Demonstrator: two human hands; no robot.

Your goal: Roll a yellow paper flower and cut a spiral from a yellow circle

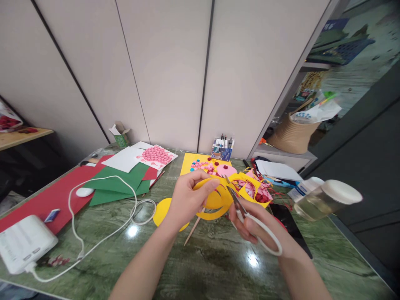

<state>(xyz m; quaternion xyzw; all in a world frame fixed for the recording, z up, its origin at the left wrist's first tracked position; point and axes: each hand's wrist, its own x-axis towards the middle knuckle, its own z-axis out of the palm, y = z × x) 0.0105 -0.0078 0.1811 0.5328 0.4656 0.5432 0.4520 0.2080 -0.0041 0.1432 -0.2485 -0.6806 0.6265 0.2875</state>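
Observation:
My left hand [192,196] pinches a piece of yellow paper [215,200] with curved cut strips hanging from it. White-handled scissors [265,233] are in my right hand [250,221], their blades parted and pointing up and left beside the paper's right edge. Below my left hand, a round yellow paper piece [162,210] lies flat on the table, partly hidden by the wrist. A thin wooden stick [192,233] lies under the held paper. Behind the hands, a yellow sheet [189,160] carries pink, red and blue pom-poms and a pink paper circle [226,170].
Yellow and pink scraps [250,185] lie right of the scissors, near a dark phone [290,229] and a lidded jar [325,202]. At left are green paper [121,183], red paper [37,200], a white cable [103,246] and a power bank [26,243]. A pen box [221,149] stands behind.

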